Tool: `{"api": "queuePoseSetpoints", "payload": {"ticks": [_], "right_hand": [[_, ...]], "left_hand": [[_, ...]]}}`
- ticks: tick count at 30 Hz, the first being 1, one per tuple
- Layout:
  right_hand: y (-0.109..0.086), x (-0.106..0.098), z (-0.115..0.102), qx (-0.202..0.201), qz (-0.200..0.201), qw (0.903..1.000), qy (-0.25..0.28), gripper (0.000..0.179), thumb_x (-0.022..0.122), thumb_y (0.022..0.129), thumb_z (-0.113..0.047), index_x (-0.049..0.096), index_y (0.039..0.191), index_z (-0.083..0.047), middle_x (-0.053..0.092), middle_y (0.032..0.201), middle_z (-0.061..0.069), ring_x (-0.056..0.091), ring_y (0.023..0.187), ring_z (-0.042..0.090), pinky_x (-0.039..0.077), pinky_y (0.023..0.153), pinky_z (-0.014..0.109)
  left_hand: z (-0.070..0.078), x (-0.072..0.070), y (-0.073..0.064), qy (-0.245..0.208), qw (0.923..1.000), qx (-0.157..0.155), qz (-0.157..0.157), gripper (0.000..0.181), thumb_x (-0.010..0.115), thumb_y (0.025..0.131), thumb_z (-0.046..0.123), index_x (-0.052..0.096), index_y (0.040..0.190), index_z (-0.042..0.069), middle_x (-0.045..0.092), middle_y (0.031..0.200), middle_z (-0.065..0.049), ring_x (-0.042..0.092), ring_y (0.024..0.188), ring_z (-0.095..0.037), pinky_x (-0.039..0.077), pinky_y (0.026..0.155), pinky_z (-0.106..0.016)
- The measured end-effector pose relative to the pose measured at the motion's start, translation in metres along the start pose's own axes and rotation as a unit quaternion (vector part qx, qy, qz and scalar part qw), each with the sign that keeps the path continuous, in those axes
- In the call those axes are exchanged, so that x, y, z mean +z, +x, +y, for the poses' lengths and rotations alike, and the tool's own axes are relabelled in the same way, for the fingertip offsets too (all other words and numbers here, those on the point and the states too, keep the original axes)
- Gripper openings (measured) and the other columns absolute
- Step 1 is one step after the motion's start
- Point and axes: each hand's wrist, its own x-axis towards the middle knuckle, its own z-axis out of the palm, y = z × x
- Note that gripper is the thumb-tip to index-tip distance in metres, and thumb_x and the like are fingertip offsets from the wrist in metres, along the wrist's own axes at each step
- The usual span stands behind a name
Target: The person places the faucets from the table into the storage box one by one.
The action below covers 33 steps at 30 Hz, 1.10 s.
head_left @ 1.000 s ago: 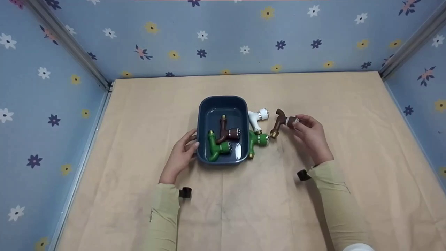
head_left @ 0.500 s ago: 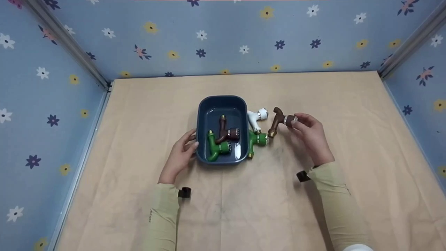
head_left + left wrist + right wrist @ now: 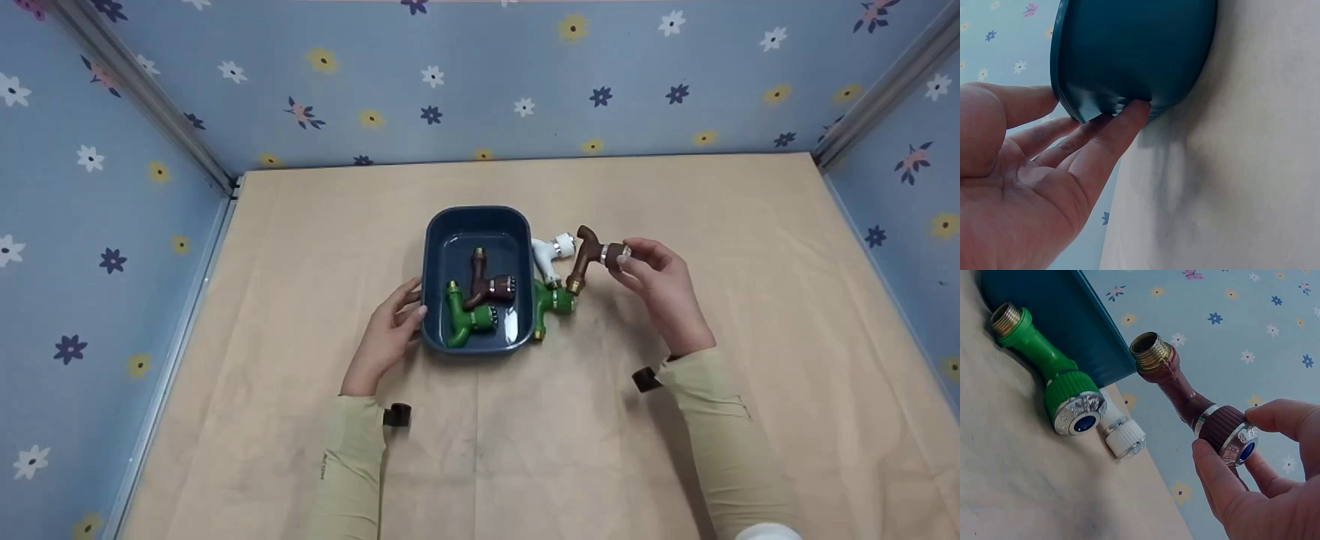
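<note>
In the head view a dark blue plastic basin holds a brown tap and a green tap. My left hand grips its left side, thumb at the rim and fingers against the outer wall; the left wrist view shows these fingers on the wall. My right hand pinches another brown tap by its ribbed knob, raised above the table with the brass threaded end pointing down towards me. Against the basin's right side lie a white tap and a second green tap.
A beige cloth-like cover lies over the table. Blue flower-patterned panels stand behind and at both sides, with metal posts at the corners. Each wrist carries a small black camera.
My right hand has shifted left and slightly away from me with the brown tap, bringing it closer to the white and green taps. The left hand and basin have stayed in place.
</note>
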Motion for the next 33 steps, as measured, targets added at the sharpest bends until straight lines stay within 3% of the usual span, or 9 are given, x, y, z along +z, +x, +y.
{"api": "queuePoseSetpoints", "payload": {"ticks": [16,22,33], "right_hand": [[-0.006,0.026,0.0,-0.014,-0.031,0.9991,-0.025,0.032,0.064,0.087,0.006,0.052,0.116,0.01,0.05,0.114,0.022,0.061,0.103,0.029,0.047,0.091,0.039],[-0.006,0.034,0.0,-0.008,-0.039,0.999,-0.019,0.033,0.067,0.086,0.004,0.054,0.116,0.01,0.05,0.115,0.023,0.061,0.102,0.03,0.048,0.09,0.039],[-0.005,0.045,0.003,0.002,-0.048,0.9983,-0.032,0.033,0.067,0.086,0.003,0.055,0.117,0.008,0.048,0.118,0.023,0.061,0.104,0.032,0.048,0.089,0.038]], "left_hand": [[0.0,0.0,-0.001,0.0,1.0,0.001,0.0,0.052,0.051,0.1,0.011,0.034,0.149,0.016,0.045,0.14,-0.016,0.053,0.121,-0.03,0.05,0.086,-0.042],[0.002,0.0,-0.001,-0.013,0.9999,-0.005,-0.006,0.052,0.051,0.1,0.013,0.033,0.15,0.016,0.044,0.14,-0.017,0.052,0.121,-0.029,0.05,0.087,-0.041],[0.001,0.0,-0.001,0.003,1.0,-0.004,0.003,0.052,0.051,0.1,0.013,0.035,0.149,0.016,0.045,0.139,-0.018,0.054,0.119,-0.03,0.051,0.085,-0.04]]}}
